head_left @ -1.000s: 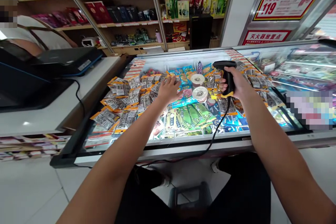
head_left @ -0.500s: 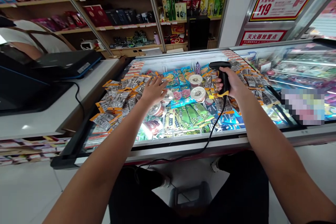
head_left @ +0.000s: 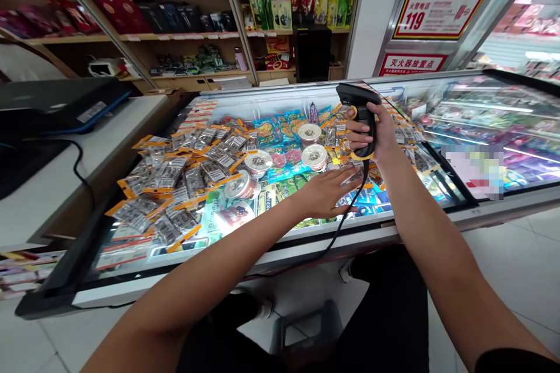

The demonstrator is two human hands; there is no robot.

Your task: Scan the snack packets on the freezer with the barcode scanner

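My right hand (head_left: 380, 131) is wrapped round the grip of a black and yellow barcode scanner (head_left: 356, 96), its head raised and turned to the left. From the grip a black cable (head_left: 345, 221) hangs down over the freezer's front edge. My left hand (head_left: 328, 191) reaches across to the right just below the scanner, fingers stretched out and holding nothing. It is over the freezer's glass, near the cable; I cannot tell whether it touches either. Small clear packets with orange edges (head_left: 175, 175) lie piled on the glass at the left, and more lie behind the scanner.
Under the glass of the chest freezer (head_left: 280, 243) are ice-cream tubs (head_left: 314, 156) and blue bags (head_left: 280, 131). At the left is a counter (head_left: 144, 122) with a dark device (head_left: 65, 108). Shelves (head_left: 175, 37) stand behind. A grey stool (head_left: 306, 326) is between my legs.
My left hand has moved right, from near the left packets to below the scanner. The scanner has tilted up in my right hand. The view has shifted to the right.
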